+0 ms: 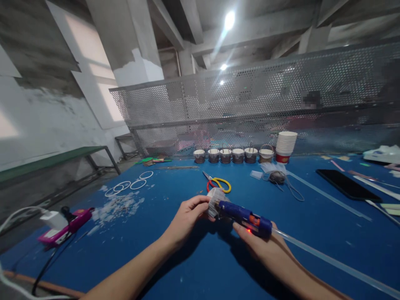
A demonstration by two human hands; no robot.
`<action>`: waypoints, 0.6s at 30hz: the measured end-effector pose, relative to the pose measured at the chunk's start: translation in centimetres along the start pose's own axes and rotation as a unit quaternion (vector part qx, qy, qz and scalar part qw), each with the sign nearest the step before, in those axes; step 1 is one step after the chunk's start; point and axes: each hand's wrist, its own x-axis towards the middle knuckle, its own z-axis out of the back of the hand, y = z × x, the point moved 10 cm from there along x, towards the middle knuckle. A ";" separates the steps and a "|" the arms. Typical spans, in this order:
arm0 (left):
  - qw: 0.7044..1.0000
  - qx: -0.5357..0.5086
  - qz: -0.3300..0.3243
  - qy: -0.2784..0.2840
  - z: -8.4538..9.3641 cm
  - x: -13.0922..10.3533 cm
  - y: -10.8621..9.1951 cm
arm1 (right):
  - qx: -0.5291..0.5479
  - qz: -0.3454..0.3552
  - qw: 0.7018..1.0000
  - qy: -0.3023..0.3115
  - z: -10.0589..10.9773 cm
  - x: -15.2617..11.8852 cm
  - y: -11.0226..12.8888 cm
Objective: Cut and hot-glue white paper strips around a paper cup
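Note:
My left hand (194, 212) is closed round a small pale grey wrapped cup (215, 200) near the middle of the table. In my right hand (258, 241) is a blue glue gun (239, 213), its nozzle against the side of the cup. A red light glows on the gun, and a long clear glue stick (331, 260) sticks out of its back end towards the lower right. Just beyond the cup lie scissors (222, 183) with red and yellow handles. The fingers under the gun are partly hidden.
Several small wrapped cups (225, 156) stand along the back, beside stacked paper cups (286, 143). Grey cord (277, 177) and a black phone (347, 184) lie right. White rings (138, 183), scraps and a magenta power strip (70, 227) are left. A perforated metal screen (212, 108) rises behind.

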 end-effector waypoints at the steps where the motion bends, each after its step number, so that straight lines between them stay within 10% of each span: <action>1: 1.000 0.000 -0.001 0.000 0.0 0.0 0.0 | -0.004 0.001 1.000 -0.004 0.1 0.0 0.0; 18: 1.000 -0.006 -0.005 -0.007 0.0 0.0 -0.1 | -0.019 0.112 0.991 0.068 -1.1 0.0 3.5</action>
